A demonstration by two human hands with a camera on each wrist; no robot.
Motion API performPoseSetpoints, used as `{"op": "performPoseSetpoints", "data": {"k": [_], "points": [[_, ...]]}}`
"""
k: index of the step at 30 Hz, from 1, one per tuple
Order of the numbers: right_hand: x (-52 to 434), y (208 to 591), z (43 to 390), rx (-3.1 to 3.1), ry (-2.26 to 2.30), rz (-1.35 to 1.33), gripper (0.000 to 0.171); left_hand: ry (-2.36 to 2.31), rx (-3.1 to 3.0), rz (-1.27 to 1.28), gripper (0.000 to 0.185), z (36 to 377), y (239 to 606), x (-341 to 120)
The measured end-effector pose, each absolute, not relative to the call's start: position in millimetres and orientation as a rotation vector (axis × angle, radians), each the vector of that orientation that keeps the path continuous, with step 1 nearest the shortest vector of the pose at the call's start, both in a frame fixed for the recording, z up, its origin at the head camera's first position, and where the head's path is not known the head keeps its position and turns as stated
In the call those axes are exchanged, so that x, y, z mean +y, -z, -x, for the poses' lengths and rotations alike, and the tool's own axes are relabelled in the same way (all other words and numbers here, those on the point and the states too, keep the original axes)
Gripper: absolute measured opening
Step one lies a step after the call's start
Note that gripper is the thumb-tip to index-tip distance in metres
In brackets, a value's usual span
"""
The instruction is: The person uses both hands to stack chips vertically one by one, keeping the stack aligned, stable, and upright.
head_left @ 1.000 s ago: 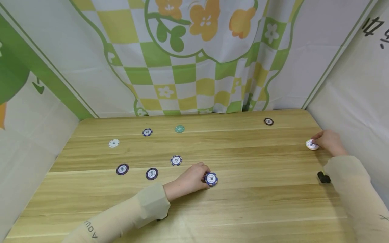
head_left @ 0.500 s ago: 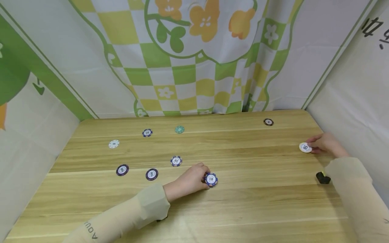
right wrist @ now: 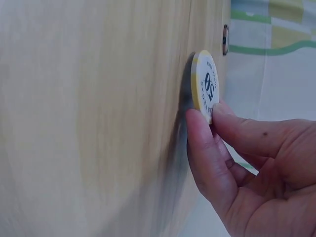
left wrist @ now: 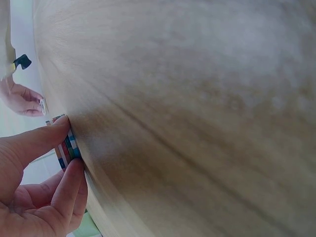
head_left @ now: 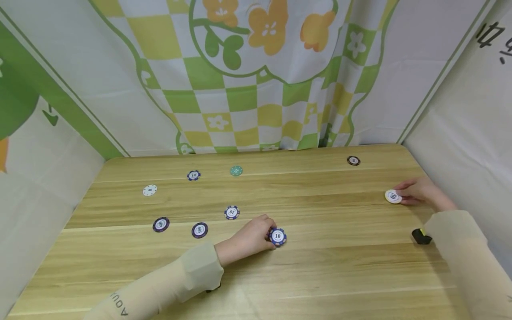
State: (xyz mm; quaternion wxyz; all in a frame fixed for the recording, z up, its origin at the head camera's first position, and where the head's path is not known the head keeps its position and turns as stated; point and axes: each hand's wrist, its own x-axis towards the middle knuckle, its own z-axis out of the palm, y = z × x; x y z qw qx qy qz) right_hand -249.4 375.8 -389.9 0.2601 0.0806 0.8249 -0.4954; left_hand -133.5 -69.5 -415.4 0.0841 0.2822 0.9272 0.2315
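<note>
My left hand (head_left: pixel 250 235) grips a short stack of poker chips (head_left: pixel 278 237) on the table, a blue one marked 10 on top. The left wrist view shows the thumb and fingers on either side of the stack (left wrist: pixel 69 143), its edges striped blue, red, white and green. At the right, my right hand (head_left: pixel 418 192) pinches a single white poker chip (head_left: pixel 393 196) marked 50. In the right wrist view this yellow-edged chip (right wrist: pixel 205 81) is tilted between thumb and fingers, close over the wood with its shadow beside it.
On the wooden table (head_left: pixel 340 275) lie a white chip (head_left: pixel 150 190), blue chips (head_left: pixel 194 175), a green chip (head_left: pixel 236 170), purple chips (head_left: pixel 200 230) and, at the back right, a dark chip (head_left: pixel 354 161). A patterned curtain (head_left: pixel 240 98) hangs behind the table.
The right hand has moved left with the white 50 chip, away from the table's right edge. The left hand and its stack have stayed in place.
</note>
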Motion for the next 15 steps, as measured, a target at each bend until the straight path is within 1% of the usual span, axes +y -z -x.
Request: {"op": "performPoseSetpoints", "data": {"k": [4,15], "points": [[368.2,389.6,246.3,2.251,1.32,-0.189,0.026,-0.693,2.766,-0.84,0.039,133.1,415.9,-69.5],[345.6,390.2,237.8,2.237,1.289,-0.067,0.04,-0.692,2.765,-0.837,0.039,133.0,415.0,-69.3]]}}
